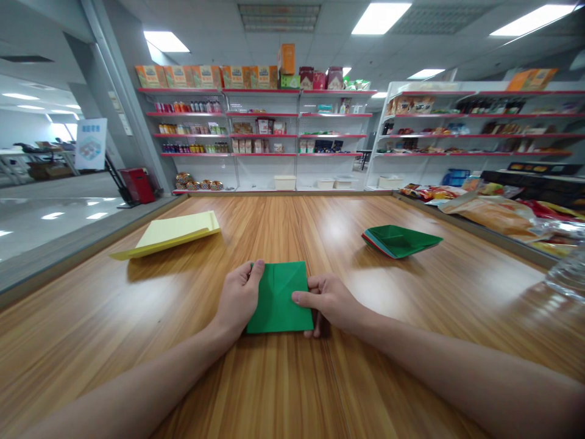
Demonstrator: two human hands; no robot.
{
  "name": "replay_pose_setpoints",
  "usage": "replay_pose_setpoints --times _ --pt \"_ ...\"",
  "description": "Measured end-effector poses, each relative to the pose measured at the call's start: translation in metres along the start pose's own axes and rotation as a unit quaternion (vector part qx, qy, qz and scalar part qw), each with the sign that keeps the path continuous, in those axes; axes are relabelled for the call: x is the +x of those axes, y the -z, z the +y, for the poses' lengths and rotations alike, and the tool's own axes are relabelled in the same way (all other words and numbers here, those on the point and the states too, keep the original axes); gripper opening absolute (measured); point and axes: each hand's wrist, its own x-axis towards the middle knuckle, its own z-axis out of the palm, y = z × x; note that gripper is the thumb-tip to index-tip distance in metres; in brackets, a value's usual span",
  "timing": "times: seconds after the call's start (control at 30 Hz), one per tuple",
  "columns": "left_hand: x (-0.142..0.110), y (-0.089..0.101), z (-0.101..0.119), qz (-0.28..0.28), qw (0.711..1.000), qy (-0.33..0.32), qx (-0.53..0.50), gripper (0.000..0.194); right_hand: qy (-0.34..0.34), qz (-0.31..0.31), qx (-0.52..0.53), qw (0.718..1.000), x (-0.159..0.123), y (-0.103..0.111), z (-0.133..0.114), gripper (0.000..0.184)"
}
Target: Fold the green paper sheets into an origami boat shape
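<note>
A square of folded green paper (280,305) with crease lines is held between both hands, just above the wooden table (292,390). My left hand (240,296) grips its left edge, the thumb on top near the upper left corner; the other fingers are mostly hidden behind it. On the right edge, my right hand (331,302) pinches the paper, thumb on the front face and fingers behind. Farther right on the table lies a stack of folded papers (400,241), green on top with red and blue edges below. To the far left rests a yellow sheaf of paper (176,233).
Bagged snacks (493,213) and a dark box (534,186) crowd the area beyond the table's right edge. A clear plastic item (569,271) sits at the far right. Stocked shelves (260,114) stand behind the table, with a red box (138,185) on the floor to the left.
</note>
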Motion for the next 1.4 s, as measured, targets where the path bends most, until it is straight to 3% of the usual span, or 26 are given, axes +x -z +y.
replay_pose_setpoints --times 0.13,0.23,0.33,0.57,0.67,0.77,0.83,0.93,1.0,1.07,1.13,1.2,1.3,1.4 --pt "0.0 -0.002 0.001 -0.018 0.99 0.069 -0.119 0.038 0.008 -0.005 0.025 1.0 0.0 0.002 0.002 0.041" --pt "0.0 -0.003 0.008 -0.078 0.964 0.138 -0.214 0.032 0.024 -0.002 0.05 0.998 0.002 0.004 0.004 0.041" --pt "-0.002 -0.003 0.013 -0.124 0.94 0.164 -0.272 0.031 0.035 0.008 0.079 0.996 0.004 0.005 0.007 0.04" --pt "-0.001 -0.004 0.015 -0.094 0.926 0.202 -0.306 0.025 0.04 0.014 0.061 0.997 0.003 0.004 0.009 0.038" --pt "0.001 -0.004 0.017 -0.08 0.921 0.215 -0.316 0.03 0.088 0.088 0.019 0.992 0.003 0.005 0.007 0.036" --pt "0.004 -0.002 0.018 -0.088 0.902 0.211 -0.366 0.043 0.208 0.24 -0.058 0.946 0.005 0.01 0.005 0.035" --pt "0.004 -0.001 0.018 -0.123 0.876 0.223 -0.409 0.052 0.295 0.288 -0.158 0.897 0.006 0.015 0.004 0.03" --pt "0.003 0.0 0.019 -0.19 0.847 0.243 -0.432 0.05 0.387 0.21 -0.36 0.823 0.003 0.018 0.004 0.02" --pt "0.001 0.001 0.019 -0.206 0.841 0.239 -0.44 0.042 0.401 0.138 -0.464 0.778 0.0 0.018 0.005 0.027" --pt "0.0 0.001 0.021 -0.203 0.836 0.238 -0.452 0.041 0.393 0.11 -0.525 0.747 -0.003 0.016 0.005 0.035" --pt "-0.001 0.0 0.022 -0.187 0.836 0.256 -0.447 0.042 0.384 0.111 -0.55 0.733 -0.004 0.014 0.005 0.038" --pt "-0.001 -0.002 0.022 -0.147 0.856 0.266 -0.418 0.035 0.382 0.117 -0.531 0.747 -0.004 0.012 0.004 0.043" --pt "0.001 -0.005 0.02 -0.095 0.889 0.246 -0.374 0.023 0.374 0.103 -0.442 0.809 -0.003 0.01 0.002 0.047" --pt "0.002 -0.006 0.016 -0.095 0.897 0.231 -0.365 0.021 0.343 0.129 -0.35 0.863 -0.001 0.009 0.0 0.038"
